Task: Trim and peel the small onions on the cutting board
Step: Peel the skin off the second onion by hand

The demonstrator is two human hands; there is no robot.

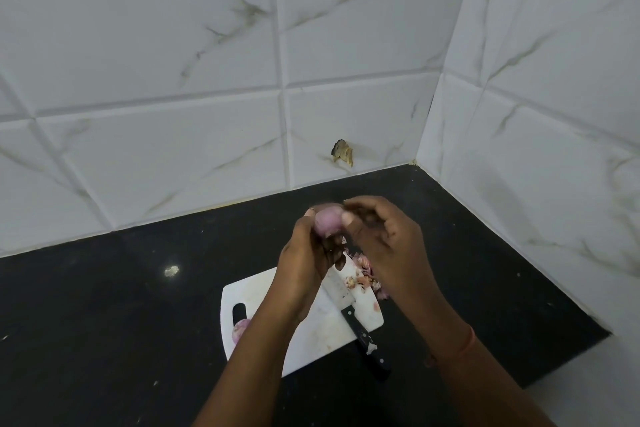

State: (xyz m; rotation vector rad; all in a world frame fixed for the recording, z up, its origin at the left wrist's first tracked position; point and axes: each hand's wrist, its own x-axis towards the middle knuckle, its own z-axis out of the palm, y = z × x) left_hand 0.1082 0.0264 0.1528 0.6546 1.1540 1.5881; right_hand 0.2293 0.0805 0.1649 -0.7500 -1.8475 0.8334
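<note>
Above the far edge of the cutting board (311, 333), a small onion (327, 222) is held up in the air between both hands. It is gripped from below by the curled fingers of the left hand (306, 260), while its right side is pinched by the thumb and fingertips of the right hand (377, 236), as if skin were being pulled away. Peeling is judged to be the step in hand; trimming of this onion cannot be confirmed, its ends being hidden by the fingers.

Below the hands, a knife (349, 302) is laid slantwise across the board, its black handle overhanging the near right edge. A heap of peelings (365, 276) is piled under the right wrist, at the board's right edge. Another onion (239, 329) is seen by the board's handle slot, under the left forearm.

For the next move, loose skin would need to be dropped onto the heap, clear of the blade. Open black counter (104, 305) is available to the left of the hands; to the right, room is closed off by the tiled wall corner (419, 156).
</note>
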